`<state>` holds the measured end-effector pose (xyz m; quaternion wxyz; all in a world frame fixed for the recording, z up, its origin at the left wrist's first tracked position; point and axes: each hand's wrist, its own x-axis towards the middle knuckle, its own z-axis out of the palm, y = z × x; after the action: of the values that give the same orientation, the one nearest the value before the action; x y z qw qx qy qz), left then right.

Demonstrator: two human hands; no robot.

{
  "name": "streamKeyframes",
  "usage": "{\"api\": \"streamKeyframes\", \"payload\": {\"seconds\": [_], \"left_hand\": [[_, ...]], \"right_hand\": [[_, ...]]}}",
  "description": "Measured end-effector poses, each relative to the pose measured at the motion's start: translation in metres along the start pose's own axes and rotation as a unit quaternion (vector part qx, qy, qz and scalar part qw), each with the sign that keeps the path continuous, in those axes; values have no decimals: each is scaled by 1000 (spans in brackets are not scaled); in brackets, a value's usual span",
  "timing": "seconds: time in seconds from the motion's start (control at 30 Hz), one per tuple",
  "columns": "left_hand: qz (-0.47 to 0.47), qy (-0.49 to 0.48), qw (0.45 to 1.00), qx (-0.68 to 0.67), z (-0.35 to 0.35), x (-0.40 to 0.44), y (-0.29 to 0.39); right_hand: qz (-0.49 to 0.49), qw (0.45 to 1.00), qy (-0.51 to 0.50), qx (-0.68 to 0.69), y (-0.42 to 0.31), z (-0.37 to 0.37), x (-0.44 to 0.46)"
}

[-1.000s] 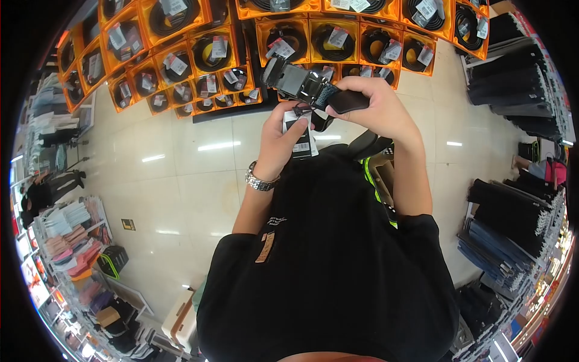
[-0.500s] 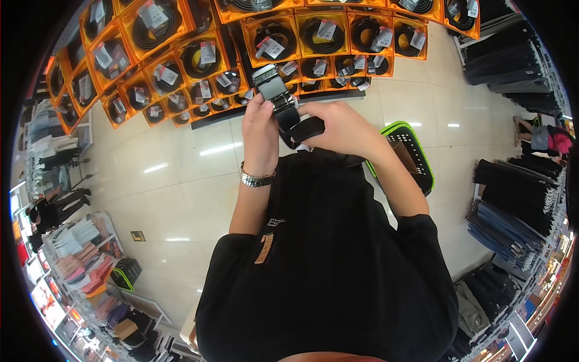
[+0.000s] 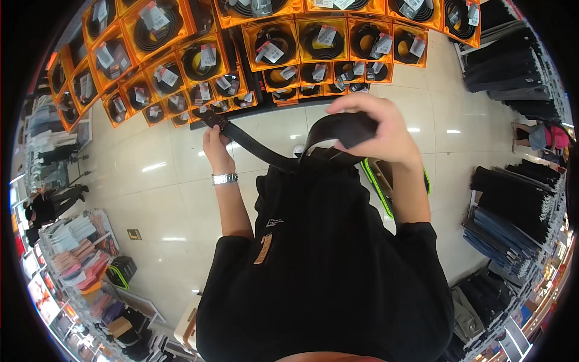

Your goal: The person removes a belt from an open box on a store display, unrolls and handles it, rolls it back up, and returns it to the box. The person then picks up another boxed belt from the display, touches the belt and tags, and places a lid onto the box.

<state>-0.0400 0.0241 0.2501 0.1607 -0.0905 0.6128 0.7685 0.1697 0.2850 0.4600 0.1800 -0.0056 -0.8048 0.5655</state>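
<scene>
A dark leather belt (image 3: 259, 148) stretches between my two hands in front of my black shirt (image 3: 325, 259), its middle sagging toward my waist. My left hand (image 3: 217, 146), with a silver watch (image 3: 225, 178) at the wrist, pinches the belt by its buckle end, low in front of the display. On the other side my right hand (image 3: 389, 130) grips a curled part of the strap between thumb and fingers. How the strap runs near my waist is hard to make out, black against black.
Orange boxes (image 3: 322, 39) with coiled, tagged belts fill the display ahead. Behind my right forearm a green-rimmed basket (image 3: 375, 188) sits on the tiled floor (image 3: 163, 199). Racks of trousers (image 3: 512, 193) stand at right, folded clothes (image 3: 81, 259) at left. A person (image 3: 540, 137) is at far right.
My hands have moved apart, left hand leftward and right hand rightward. The belt, bunched up between them before, is now drawn out. The grey buckle face no longer shows.
</scene>
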Motion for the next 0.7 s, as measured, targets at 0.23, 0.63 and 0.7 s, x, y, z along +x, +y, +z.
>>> {"api": "streamKeyframes", "payload": {"seconds": [0.23,0.63,0.7], "left_hand": [[-50,85,958,270,-54,14,-103],[66,-521,847,76,61,-107,70],[2,-508,861,-17,69,-115,75]], "right_hand": [[-97,994,-48,15,-32,25,10],[-55,989,-129,-36,-22,56,18],[-59,989,-126,-44,-15,51,15]]}}
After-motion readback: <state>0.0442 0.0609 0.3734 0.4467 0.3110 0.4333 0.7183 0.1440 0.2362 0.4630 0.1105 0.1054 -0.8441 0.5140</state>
